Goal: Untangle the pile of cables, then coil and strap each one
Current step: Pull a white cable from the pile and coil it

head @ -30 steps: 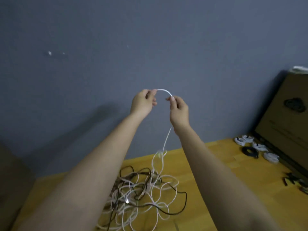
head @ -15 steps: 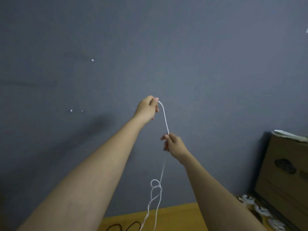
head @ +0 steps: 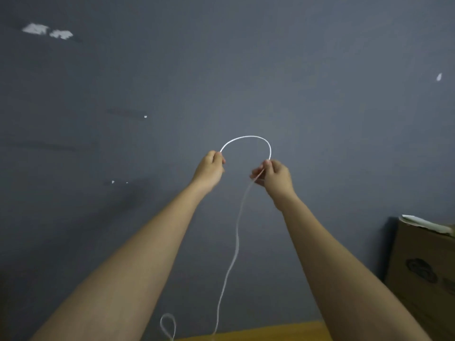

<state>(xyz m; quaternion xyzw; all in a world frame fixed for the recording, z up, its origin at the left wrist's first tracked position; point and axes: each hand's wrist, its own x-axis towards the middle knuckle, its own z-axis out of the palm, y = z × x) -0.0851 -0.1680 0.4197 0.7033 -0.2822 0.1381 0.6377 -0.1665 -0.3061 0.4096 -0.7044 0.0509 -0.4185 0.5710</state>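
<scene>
Both hands raised, pinching one white cable [head: 246,137] in an arch against the grey wall [head: 320,94].

Left hand [head: 209,169] pinches the cable at the arch's left foot, right hand [head: 273,175] pinches it at the right foot; fingers curl around it, neither hand is spread. From the right hand the cable hangs down, wavy, out of the bottom of the picture above the wooden floor [head: 258,332]; a small loop [head: 168,324] shows low down, beside the left forearm. The pile itself is out of view. Risks, as a judgement: that loop could cinch into a knot if the lift continues; unseen strands may snag and drag the pile up; the thin cable could slip from a fingertip pinch. Cardboard box [head: 423,267] stands at right.
</scene>
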